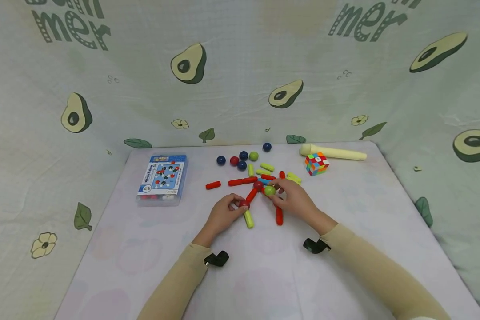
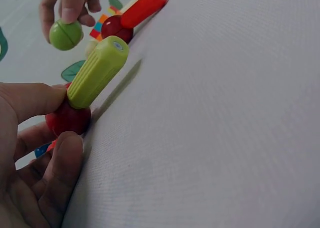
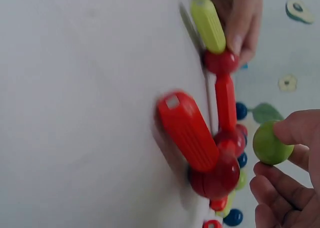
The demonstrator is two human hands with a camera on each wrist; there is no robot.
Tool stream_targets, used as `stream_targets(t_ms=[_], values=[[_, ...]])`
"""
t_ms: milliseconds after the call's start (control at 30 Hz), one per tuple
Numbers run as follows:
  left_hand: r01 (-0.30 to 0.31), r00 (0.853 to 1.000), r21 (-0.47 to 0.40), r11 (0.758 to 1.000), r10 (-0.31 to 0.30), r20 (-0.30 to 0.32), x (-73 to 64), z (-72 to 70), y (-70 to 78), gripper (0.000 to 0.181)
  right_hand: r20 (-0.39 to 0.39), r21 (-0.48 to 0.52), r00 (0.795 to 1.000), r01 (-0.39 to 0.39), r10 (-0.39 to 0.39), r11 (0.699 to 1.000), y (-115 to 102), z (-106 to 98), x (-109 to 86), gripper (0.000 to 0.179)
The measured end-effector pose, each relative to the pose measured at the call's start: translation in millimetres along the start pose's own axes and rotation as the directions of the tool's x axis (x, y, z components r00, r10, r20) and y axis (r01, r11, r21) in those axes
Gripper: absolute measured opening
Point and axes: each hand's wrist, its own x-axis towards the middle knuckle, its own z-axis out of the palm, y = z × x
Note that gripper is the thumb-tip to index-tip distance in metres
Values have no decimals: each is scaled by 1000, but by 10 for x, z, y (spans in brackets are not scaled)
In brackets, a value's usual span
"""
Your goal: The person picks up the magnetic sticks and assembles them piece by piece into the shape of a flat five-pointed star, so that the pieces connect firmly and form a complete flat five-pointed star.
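My left hand (image 1: pixel 223 214) pinches a red ball (image 2: pixel 69 120) between thumb and fingers. From that ball a yellow-green rod (image 2: pixel 98 72) sticks out toward the near side. A red rod (image 3: pixel 226 101) links it to another red ball (image 1: pixel 258 186) farther back. In my right hand (image 1: pixel 295 200), thumb and fingertips grip a green ball (image 3: pixel 271 143), held up beside the joined pieces. Below the right hand, a red rod (image 1: pixel 279 216) points to the near side from a third red ball (image 3: pixel 216 176), best seen in the right wrist view.
Behind the hands lie loose red rods (image 1: pixel 213 185), yellow-green rods (image 1: pixel 267 166), dark blue balls (image 1: pixel 221 160), a red ball (image 1: pixel 234 161) and a green ball (image 1: pixel 254 156). A boxed set (image 1: pixel 162 180) is at left. A puzzle cube (image 1: pixel 317 164) and a pale yellow stick (image 1: pixel 336 152) are back right.
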Motion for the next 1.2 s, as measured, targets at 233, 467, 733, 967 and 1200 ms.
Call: stream_targets(t_ms=[233, 467, 733, 967, 1200], values=[[18, 1000, -11, 1000, -18, -9, -7, 4, -5, 31, 41, -29, 992, 120, -119, 992, -113, 170, -307, 42], [10, 1000, -26, 1000, -10, -7, 4, 3, -27, 31, 95, -58, 987, 137, -131, 989, -178, 334, -501, 40], [8, 1000, -31, 1000, -8, -3, 13, 3, -20, 30, 155, -86, 972, 191, -176, 978, -246, 487, -637, 36], [-1, 1000, -27, 1000, 0, -6, 10, -5, -13, 31, 158, -95, 969, 206, -189, 974, -308, 524, -642, 39], [-1, 1000, -40, 999, 1, 0, -6, -22, -12, 29, 161, -90, 973, 180, -164, 980, -332, 540, -639, 40]])
